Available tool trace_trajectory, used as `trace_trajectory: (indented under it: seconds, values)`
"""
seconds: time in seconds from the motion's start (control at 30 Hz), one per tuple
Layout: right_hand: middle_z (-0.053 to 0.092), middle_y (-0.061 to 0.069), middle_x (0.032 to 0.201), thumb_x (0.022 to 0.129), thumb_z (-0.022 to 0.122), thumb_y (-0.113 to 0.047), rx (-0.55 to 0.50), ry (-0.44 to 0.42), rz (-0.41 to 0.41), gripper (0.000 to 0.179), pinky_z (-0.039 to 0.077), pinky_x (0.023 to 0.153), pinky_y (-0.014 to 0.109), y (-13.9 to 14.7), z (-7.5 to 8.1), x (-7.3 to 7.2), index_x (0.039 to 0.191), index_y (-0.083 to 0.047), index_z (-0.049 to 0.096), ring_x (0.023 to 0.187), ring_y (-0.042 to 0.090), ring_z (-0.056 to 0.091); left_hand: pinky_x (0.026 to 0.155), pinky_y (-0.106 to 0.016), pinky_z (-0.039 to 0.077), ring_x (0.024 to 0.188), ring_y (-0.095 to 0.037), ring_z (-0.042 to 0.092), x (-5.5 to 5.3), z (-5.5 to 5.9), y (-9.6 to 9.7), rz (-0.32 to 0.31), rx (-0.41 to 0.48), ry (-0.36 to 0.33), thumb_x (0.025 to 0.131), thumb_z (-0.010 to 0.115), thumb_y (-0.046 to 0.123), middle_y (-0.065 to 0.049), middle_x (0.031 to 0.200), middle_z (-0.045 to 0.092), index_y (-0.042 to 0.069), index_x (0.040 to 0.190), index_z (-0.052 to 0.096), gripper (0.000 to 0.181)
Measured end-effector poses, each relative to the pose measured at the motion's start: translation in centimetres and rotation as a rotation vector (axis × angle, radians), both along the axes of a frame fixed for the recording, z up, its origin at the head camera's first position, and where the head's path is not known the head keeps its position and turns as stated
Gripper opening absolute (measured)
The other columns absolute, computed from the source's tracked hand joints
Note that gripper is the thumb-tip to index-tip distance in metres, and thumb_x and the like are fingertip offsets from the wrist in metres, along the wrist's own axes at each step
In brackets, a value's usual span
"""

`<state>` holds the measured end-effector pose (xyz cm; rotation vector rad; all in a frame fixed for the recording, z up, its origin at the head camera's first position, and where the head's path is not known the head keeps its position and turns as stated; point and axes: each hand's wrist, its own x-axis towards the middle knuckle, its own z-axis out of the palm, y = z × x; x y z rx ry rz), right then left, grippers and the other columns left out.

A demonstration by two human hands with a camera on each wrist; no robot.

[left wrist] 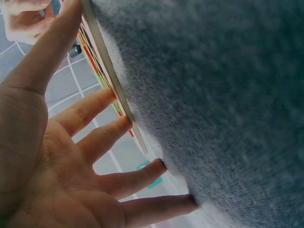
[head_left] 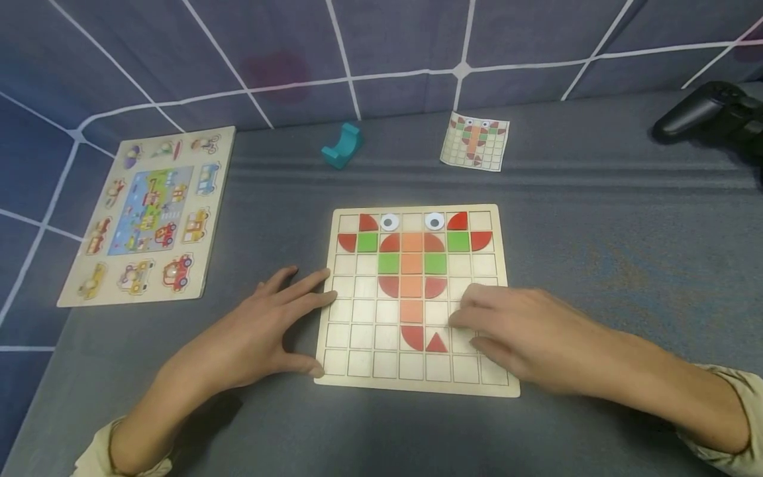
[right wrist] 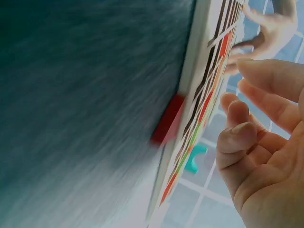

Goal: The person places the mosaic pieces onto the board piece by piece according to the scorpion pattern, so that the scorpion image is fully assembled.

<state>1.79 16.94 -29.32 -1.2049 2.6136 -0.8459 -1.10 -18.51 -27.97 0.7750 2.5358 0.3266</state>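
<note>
In the head view a square wooden grid board (head_left: 363, 364) lies on the grey surface. Red, green and orange pieces and two googly-eye discs sit in its cells, with a small red triangle (head_left: 437, 343) near the bottom. My left hand (head_left: 250, 331) has its fingers spread, thumb and fingertips touching the board's left edge. Over the board's right side hovers my right hand (head_left: 530, 334), fingers loosely bent; the right wrist view shows nothing between them. A red piece (right wrist: 169, 118) appears beside the board's edge in that view; the head view hides it behind the hand.
Behind the board lie a small pattern card (head_left: 475, 142) and a teal curved block (head_left: 342, 146). A wooden vehicle puzzle (head_left: 205, 265) is at the left. A black game controller (head_left: 703, 119) lies far right. Dark padded fabric (head_left: 405, 40) with white lines rises along the back.
</note>
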Motion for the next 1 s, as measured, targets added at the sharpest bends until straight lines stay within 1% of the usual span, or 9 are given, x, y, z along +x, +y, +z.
trace_trajectory:
  seconds: [0.1,0.2,0.33,0.4,0.6,0.8,1.0]
  values:
    - [0.059,-0.014,0.101,0.077,0.078,-0.001,-0.006,0.031,-0.060,0.037,0.050,0.063,0.024,1.5,-0.2,0.1,0.111,-0.016,0.071,0.079,-0.001,0.052,0.101,-0.075,0.024,0.142,-0.048,0.022,0.0,0.0,0.1,-0.001,-0.003,0.000,0.065,0.083,0.060,-0.002,0.159,0.031,0.021,0.145,0.052,0.095]
    - [0.058,-0.016,0.099,0.076,0.081,-0.003,0.012,0.027,-0.120,0.038,0.045,0.058,0.021,2.9,-0.3,0.3,0.110,-0.018,0.071,0.074,-0.003,0.049,0.101,-0.075,0.025,0.142,-0.048,0.022,0.0,0.1,0.0,-0.001,-0.001,-0.004,0.065,0.084,0.059,-0.002,0.159,0.031,0.021,0.145,0.051,0.095]
    - [0.053,-0.018,0.094,0.077,0.084,-0.009,0.072,-0.024,-0.177,0.039,0.038,0.054,0.018,4.0,-0.4,0.6,0.112,-0.022,0.071,0.067,-0.004,0.043,0.101,-0.075,0.025,0.142,-0.049,0.021,-0.1,0.1,-0.1,-0.007,0.005,-0.011,0.066,0.084,0.057,-0.002,0.160,0.030,0.020,0.145,0.051,0.094]
    - [0.052,-0.018,0.093,0.077,0.084,-0.010,0.102,-0.045,-0.191,0.040,0.038,0.054,0.019,4.3,-0.4,0.8,0.113,-0.022,0.071,0.066,-0.004,0.042,0.100,-0.076,0.025,0.142,-0.049,0.022,-0.1,0.1,-0.2,-0.011,0.006,-0.009,0.066,0.084,0.057,-0.002,0.160,0.030,0.020,0.145,0.051,0.093]
    - [0.053,-0.017,0.093,0.079,0.083,-0.012,0.152,-0.074,-0.195,0.041,0.039,0.055,0.020,4.1,-0.8,1.1,0.117,-0.018,0.069,0.066,-0.003,0.042,0.100,-0.075,0.026,0.141,-0.049,0.022,0.0,0.1,-0.1,-0.009,-0.003,0.002,0.065,0.085,0.056,-0.002,0.159,0.031,0.020,0.145,0.052,0.094]
    - [0.053,-0.016,0.089,0.082,0.080,-0.011,0.187,-0.074,-0.204,0.038,0.038,0.054,0.020,3.5,-0.7,1.0,0.117,-0.018,0.069,0.063,-0.003,0.040,0.100,-0.076,0.025,0.141,-0.049,0.022,0.0,0.0,0.0,-0.007,-0.004,0.005,0.064,0.086,0.056,-0.002,0.159,0.031,0.020,0.145,0.052,0.094]
    - [0.055,-0.014,0.092,0.083,0.079,-0.011,0.209,-0.110,-0.206,0.039,0.038,0.054,0.020,3.5,-0.6,1.0,0.120,-0.018,0.069,0.064,-0.002,0.042,0.100,-0.076,0.025,0.141,-0.050,0.022,0.0,0.0,-0.1,-0.006,0.003,0.000,0.065,0.085,0.057,-0.003,0.159,0.031,0.020,0.144,0.053,0.094]
